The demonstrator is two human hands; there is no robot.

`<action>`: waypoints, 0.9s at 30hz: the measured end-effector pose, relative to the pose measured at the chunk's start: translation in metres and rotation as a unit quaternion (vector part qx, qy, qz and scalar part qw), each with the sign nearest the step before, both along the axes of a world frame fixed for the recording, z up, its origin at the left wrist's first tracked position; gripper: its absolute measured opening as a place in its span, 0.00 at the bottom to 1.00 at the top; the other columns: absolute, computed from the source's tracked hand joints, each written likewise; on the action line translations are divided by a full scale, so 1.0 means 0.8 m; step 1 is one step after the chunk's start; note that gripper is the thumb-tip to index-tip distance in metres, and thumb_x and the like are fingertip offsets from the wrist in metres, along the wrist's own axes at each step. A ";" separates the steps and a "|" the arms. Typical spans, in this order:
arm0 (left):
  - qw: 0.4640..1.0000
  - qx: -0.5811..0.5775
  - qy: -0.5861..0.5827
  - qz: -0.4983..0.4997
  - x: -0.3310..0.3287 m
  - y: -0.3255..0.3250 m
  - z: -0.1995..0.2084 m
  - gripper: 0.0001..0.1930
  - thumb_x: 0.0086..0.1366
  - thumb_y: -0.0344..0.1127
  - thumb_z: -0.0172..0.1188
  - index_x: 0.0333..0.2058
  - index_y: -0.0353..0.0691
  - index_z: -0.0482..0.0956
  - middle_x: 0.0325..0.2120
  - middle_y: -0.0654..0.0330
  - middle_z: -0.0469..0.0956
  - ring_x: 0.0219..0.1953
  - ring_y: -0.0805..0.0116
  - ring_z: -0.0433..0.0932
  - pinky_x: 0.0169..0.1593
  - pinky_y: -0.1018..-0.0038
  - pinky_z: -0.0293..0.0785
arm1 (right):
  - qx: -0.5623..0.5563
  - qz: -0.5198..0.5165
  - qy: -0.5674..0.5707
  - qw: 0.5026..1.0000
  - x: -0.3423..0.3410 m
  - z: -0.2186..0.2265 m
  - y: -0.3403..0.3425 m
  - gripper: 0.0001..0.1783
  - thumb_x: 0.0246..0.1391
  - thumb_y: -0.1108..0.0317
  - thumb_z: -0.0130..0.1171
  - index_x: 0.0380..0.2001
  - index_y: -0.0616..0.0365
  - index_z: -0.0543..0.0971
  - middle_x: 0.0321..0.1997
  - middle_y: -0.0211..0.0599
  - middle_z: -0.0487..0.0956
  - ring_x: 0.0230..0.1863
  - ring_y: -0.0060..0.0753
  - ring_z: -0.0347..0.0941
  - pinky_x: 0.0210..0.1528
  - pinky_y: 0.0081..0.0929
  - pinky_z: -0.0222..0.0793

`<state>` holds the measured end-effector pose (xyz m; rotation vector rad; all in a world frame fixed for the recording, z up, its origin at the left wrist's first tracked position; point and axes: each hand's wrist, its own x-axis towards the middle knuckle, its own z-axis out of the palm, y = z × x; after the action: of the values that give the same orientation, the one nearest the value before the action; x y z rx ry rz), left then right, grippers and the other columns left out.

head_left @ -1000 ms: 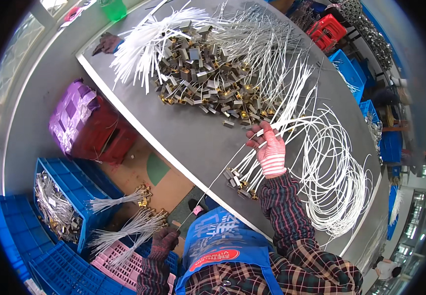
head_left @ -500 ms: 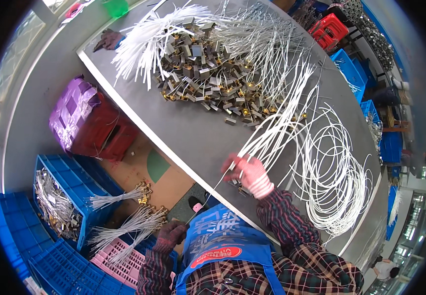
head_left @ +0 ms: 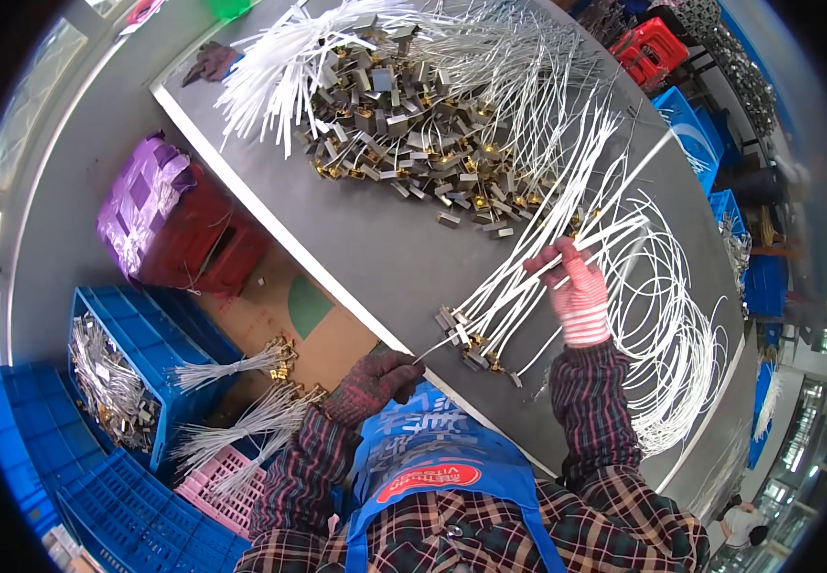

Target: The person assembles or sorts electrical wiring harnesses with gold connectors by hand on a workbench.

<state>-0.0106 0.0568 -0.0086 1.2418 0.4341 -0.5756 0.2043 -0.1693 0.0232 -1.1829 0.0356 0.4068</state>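
Observation:
My left hand [head_left: 375,387], in a dark red knitted glove, is at the table's near edge. Its fingers pinch a thin wire [head_left: 435,349] that slants up toward a small cluster of grey metal blocks [head_left: 475,350]. Over the table, my right hand [head_left: 576,291], in a pink-and-white striped glove, has its fingers closed round white tubing [head_left: 616,233]; how many strands it grips I cannot tell. Long white strands fan out beneath it from the block cluster. Farther off lies a big heap of metal blocks with brass-coloured parts [head_left: 404,134].
Looped white tubing [head_left: 666,353] spreads over the table's right side. Straight white strands [head_left: 265,86] lie far left, beside a dark glove [head_left: 211,63]. Left of the table stand a red stool with purple wrapping [head_left: 213,229], blue crates [head_left: 122,325] and a pink basket [head_left: 217,487] under wire bundles.
My right hand has moved up and away along the white strands, uncovering the metal block cluster. My left hand has risen to the table edge, still pinching the wire.

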 end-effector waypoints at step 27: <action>0.720 0.621 -0.307 0.044 0.331 -0.026 0.057 0.16 0.58 0.43 0.58 0.40 0.39 0.73 0.36 0.50 0.73 0.36 0.51 0.74 0.37 0.59 0.71 | -0.172 0.260 0.131 0.941 -0.031 -0.035 -0.031 0.14 0.57 0.65 0.52 0.35 0.67 0.77 0.29 0.34 0.78 0.27 0.22 0.73 0.28 0.19 0.69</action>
<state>0.2539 0.0360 0.0373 2.5698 0.2719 0.3839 0.1796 -0.1942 -0.0046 -1.4729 0.0249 1.0587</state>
